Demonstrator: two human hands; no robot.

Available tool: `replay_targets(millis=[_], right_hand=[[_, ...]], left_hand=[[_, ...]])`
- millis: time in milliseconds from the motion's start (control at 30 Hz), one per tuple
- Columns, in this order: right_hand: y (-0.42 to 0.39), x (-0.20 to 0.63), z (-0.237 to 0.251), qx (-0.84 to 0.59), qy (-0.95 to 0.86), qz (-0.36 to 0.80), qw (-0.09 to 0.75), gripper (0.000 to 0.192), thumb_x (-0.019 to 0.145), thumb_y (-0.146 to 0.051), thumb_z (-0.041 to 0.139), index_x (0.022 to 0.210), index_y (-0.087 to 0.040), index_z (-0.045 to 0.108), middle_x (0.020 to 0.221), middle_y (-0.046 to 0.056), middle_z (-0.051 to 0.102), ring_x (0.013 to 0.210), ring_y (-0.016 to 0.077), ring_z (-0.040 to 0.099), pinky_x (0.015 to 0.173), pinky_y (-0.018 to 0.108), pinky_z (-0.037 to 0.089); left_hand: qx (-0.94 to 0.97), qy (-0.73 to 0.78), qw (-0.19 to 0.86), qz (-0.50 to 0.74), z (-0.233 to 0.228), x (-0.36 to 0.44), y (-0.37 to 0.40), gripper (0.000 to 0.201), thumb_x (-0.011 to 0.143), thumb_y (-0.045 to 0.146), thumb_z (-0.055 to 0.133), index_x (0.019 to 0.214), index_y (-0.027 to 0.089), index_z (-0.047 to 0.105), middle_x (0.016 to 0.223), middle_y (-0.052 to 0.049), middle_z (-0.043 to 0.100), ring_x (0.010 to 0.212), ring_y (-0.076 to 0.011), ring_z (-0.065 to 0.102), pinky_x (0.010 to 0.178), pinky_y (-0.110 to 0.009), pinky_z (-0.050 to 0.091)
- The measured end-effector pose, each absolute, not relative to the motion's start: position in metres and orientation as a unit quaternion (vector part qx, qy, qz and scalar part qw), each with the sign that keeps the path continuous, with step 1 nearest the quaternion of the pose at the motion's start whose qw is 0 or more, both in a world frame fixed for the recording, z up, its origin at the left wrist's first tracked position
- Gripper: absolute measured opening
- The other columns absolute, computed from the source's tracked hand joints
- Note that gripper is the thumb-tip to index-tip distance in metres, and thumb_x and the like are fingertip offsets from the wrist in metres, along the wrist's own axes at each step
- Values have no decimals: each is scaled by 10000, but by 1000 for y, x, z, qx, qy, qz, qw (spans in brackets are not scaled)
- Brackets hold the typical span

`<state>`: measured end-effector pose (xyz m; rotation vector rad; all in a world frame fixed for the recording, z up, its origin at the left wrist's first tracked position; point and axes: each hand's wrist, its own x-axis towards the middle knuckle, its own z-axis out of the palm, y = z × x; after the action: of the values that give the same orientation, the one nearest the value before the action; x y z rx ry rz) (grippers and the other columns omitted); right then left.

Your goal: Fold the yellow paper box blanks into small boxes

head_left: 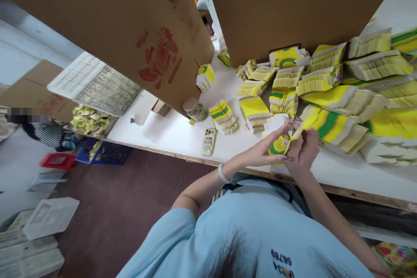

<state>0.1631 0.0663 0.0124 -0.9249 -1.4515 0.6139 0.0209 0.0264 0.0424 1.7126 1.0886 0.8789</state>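
Observation:
At the front edge of the white table, both hands are together around a small yellow and green printed carton [279, 145]. My left hand [260, 152], with a pale bangle at its wrist, grips the carton from the left. Curled around its right side is my right hand [302, 152]; its fingers partly cover the carton. Just behind the hands lies a bundle of flat yellow cartons [254, 110]. Close to my right hand is a larger stack of flat yellow and green cartons [335, 128].
Many more carton bundles [355, 95] cover the right of the table [176, 139]. A phone [208, 141], a lidded jar [195, 109] and a banded bundle [223, 117] stand left. Tall cardboard boxes [130, 30] rise behind. Far left are a white basket [97, 82] and a person [48, 132].

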Motion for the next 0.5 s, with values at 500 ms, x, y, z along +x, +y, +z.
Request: replay_targets(millis=[500], right_hand=[[18,209,2,-563,-552,319,526,432,979,-567,525,1043,-168,676,806,92,751,683,222,703,596,298,508]], left_hand=[[678,492,452,307,29,60,2,555,981,666,412,1104,160,602,966,-102,659,863,-220,600,823,-341,528]])
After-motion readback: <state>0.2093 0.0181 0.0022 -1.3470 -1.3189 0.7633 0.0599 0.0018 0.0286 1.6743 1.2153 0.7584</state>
